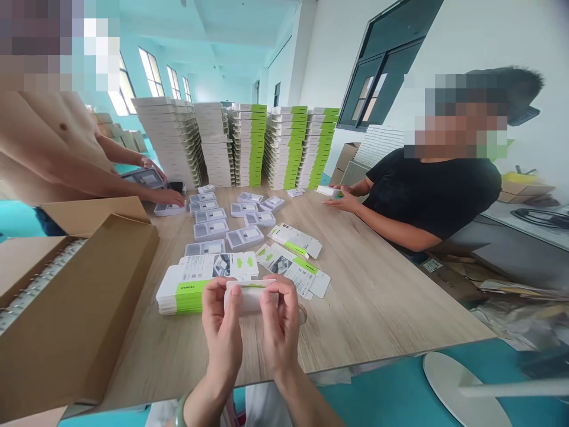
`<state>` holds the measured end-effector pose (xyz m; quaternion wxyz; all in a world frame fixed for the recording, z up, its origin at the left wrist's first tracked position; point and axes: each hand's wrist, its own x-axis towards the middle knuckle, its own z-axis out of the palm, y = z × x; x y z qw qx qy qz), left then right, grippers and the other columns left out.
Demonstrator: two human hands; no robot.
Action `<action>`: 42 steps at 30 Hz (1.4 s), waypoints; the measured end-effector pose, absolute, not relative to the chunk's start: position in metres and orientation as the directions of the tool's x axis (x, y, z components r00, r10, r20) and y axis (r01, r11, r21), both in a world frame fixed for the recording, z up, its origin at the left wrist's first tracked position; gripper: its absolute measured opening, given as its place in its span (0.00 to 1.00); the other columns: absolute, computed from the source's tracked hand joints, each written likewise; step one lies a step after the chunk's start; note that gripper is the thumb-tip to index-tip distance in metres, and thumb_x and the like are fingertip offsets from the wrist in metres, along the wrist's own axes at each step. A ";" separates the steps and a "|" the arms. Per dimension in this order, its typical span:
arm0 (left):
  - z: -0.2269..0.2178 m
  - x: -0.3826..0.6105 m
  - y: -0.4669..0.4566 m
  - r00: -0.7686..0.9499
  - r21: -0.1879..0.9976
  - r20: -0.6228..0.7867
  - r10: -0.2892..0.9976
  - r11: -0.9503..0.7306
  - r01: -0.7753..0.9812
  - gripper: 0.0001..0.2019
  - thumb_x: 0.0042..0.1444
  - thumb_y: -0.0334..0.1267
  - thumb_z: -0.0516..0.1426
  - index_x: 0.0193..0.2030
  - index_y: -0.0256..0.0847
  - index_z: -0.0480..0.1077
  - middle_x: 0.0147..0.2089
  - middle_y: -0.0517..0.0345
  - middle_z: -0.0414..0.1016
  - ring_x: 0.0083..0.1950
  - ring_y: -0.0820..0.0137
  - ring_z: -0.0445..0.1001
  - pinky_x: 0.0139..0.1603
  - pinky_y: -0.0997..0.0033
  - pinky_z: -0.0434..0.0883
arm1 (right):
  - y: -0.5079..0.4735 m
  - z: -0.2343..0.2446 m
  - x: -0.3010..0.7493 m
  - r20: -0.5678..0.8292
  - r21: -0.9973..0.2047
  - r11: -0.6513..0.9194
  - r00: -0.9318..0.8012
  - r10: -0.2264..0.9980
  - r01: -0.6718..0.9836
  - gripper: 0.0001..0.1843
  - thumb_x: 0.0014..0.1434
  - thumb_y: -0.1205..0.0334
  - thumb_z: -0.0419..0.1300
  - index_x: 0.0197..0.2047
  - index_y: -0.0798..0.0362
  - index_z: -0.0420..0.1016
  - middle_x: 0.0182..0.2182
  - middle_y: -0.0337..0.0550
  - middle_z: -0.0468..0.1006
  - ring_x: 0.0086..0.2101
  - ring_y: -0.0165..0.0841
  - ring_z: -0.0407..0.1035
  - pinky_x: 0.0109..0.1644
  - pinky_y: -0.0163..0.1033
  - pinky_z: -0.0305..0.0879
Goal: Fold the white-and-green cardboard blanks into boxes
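Between my two hands is a white cardboard box (249, 301) with a strip of green along its upper edge. My left hand (223, 320) pinches its left end, thumb on the near face and fingers behind. At the other end my right hand (280, 323) grips it the same way. Just beyond and to the left lies a pile of flat white-and-green cartons (178, 290), partly hidden by my left hand. Loose flat cartons (296, 270) lie beyond my right hand. Behind my right wrist a small round object (303, 313) is mostly hidden.
Clear plastic trays (210, 229) stand in rows mid-table. Tall stacks of boxes (249, 145) line the far end. An open brown carton (84, 308) occupies the left. One person (146, 193) handles trays at left; another (351, 196) holds a white box at right.
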<state>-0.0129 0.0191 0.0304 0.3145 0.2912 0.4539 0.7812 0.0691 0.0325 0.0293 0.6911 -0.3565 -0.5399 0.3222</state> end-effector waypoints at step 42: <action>0.021 -0.011 0.013 -0.455 0.934 0.262 0.851 -0.342 -0.102 0.09 0.67 0.47 0.58 0.47 0.47 0.74 0.43 0.58 0.76 0.44 0.63 0.73 0.48 0.67 0.68 | 0.021 0.017 0.076 0.289 -0.942 0.318 0.222 0.931 -0.109 0.14 0.72 0.52 0.54 0.47 0.45 0.80 0.41 0.43 0.85 0.39 0.41 0.77 0.40 0.43 0.71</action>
